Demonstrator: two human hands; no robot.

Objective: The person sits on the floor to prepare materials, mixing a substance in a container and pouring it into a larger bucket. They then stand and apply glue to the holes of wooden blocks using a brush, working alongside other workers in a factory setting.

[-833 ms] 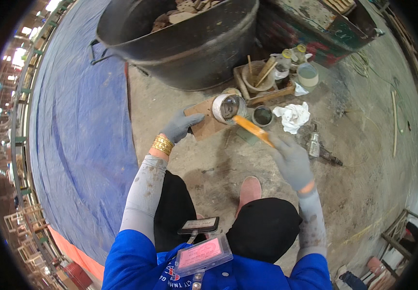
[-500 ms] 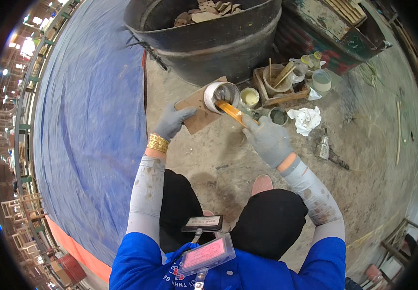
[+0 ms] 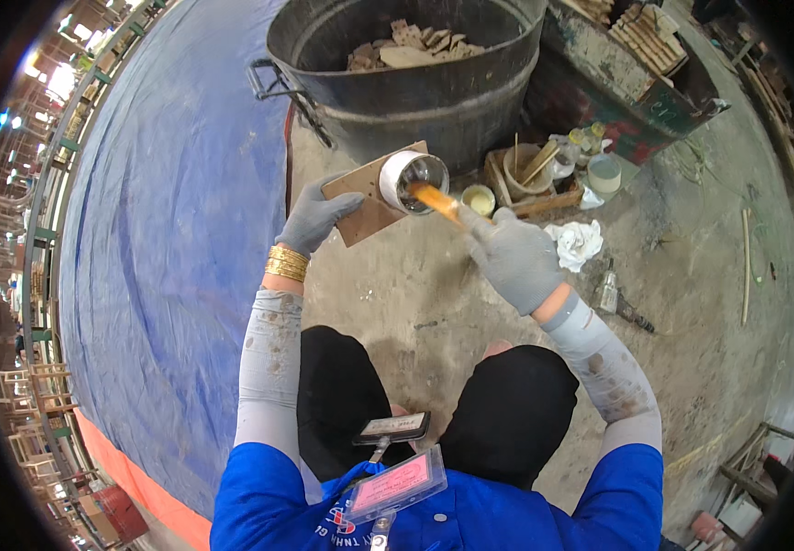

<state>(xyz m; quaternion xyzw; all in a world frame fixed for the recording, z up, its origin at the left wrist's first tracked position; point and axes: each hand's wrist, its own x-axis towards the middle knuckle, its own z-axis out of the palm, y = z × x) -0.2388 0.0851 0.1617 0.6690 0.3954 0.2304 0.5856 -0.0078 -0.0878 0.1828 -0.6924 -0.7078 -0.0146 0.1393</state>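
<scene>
In a grey glove, my left hand [image 3: 318, 217] grips the edge of a thin brown board [image 3: 357, 200]. At the board's far end sits a white tub [image 3: 400, 180], tipped with its mouth toward my right hand; whether it is fixed to the board I cannot tell. My right hand [image 3: 515, 260], also gloved in grey, is closed round a flat orange-yellow wooden stick [image 3: 437, 200]. The stick's far end is inside the tub's mouth, and its tip is hidden there. Just right of the tub, a small cup [image 3: 478, 199] of pale yellow stuff stands on the floor.
Ahead stands a big black bin [image 3: 406, 96] with wood scraps. A wooden tray [image 3: 544, 199] holds a bowl and sticks, beside a jar [image 3: 603, 173]. Crumpled white cloth [image 3: 578, 244] and an air tool [image 3: 611, 292] lie to the right. Blue tarp [image 3: 167, 248] covers the left.
The board and white tub have risen and tipped further toward my right hand. The stick stays in the tub. My view has shifted, showing more of the bin.
</scene>
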